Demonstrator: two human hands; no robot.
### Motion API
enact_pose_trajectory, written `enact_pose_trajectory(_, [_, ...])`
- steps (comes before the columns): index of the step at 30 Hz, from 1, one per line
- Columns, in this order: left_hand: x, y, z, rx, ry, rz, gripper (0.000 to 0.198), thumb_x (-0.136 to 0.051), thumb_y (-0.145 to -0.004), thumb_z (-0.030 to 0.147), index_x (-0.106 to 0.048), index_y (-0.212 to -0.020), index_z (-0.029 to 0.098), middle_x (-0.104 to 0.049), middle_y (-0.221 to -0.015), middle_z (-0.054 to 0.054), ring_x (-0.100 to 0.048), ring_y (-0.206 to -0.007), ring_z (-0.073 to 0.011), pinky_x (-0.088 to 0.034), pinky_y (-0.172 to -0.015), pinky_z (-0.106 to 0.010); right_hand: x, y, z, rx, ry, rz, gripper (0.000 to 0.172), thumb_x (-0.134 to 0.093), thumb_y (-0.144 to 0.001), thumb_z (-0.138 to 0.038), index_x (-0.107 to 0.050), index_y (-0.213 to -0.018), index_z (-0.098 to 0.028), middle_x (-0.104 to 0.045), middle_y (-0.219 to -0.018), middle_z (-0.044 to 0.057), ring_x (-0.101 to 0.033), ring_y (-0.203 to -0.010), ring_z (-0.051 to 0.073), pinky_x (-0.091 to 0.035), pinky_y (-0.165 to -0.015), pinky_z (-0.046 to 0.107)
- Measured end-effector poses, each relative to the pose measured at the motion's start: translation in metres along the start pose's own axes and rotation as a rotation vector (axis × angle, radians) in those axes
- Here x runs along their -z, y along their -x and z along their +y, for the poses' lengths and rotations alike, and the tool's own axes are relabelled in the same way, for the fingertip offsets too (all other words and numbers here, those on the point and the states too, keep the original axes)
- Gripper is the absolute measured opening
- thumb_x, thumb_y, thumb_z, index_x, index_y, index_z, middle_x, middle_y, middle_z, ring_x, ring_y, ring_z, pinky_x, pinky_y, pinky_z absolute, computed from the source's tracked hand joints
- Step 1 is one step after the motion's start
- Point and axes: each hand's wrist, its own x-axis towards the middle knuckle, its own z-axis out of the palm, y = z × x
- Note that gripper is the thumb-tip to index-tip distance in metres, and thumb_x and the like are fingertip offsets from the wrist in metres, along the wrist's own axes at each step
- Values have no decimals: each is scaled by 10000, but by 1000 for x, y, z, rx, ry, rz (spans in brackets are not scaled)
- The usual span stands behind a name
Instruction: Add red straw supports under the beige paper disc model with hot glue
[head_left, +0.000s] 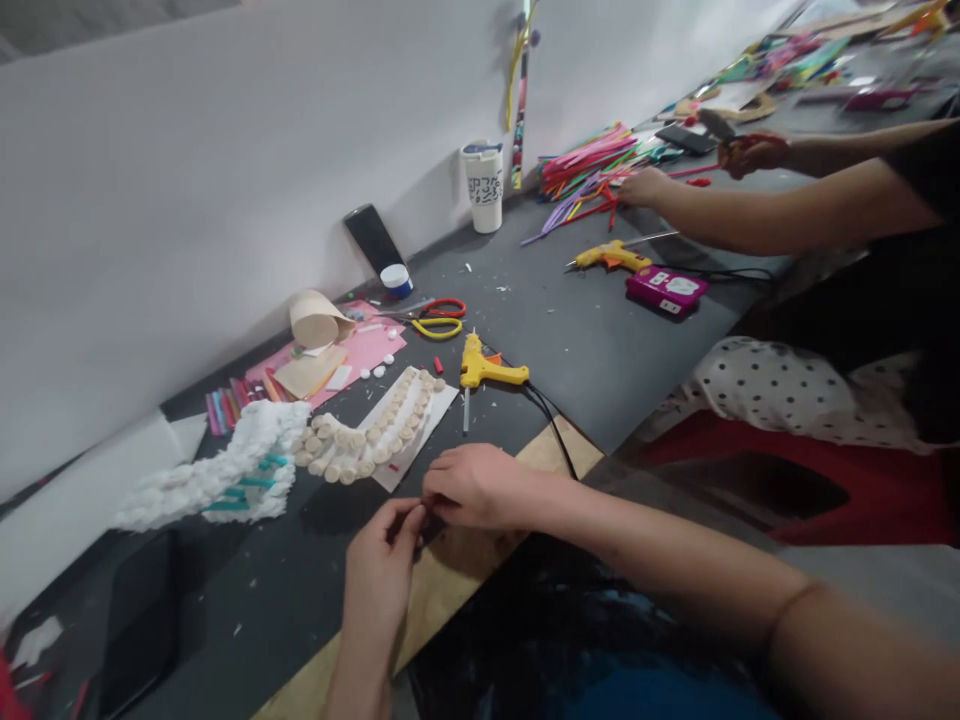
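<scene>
My left hand [379, 565] and my right hand [476, 485] meet at the near edge of the table. Both have their fingers pinched together at one spot; whatever lies between them is too small and covered to make out. Just beyond them is a curved craft piece [356, 450] edged with beige round bits, partly over a white sheet [429, 428]. Joined or touching on its left is a fluffy white piece [217, 465] with teal strips. A yellow glue gun [487, 368] lies past my right hand, its black cord running toward my forearm.
Scissors [437, 318], pink paper [375, 350], a phone [377, 240] and a white tumbler [484, 190] stand or lie along the wall. A dark phone-like slab [141, 620] is at left. On the right, another person's hands [645, 190] work near pipe cleaners [589, 165] and a second glue gun [611, 256].
</scene>
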Motion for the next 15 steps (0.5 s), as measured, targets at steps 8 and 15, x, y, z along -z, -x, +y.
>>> enact_pose_trajectory(8, [-4,10,-8,79,150,36,338,-694,-803,453,-763,-1001,189,-659,-713,-30,-557,-531,-124,-437,-491,-226,61,29,77,-379,205,272,206,-595,-924,-283,-675,-1091,-193,-682,-1139,133,-607,-1049,284,-475,-907,429])
enact_pose_trajectory(15, [-5,10,-3,144,275,87,458,-683,-761,626,-635,-926,201,-662,-721,-23,-522,-476,-110,-360,-400,-201,90,30,112,-543,301,294,194,-549,-945,-261,-692,-1061,-200,-710,-1095,88,-627,-1048,249,-455,-883,350])
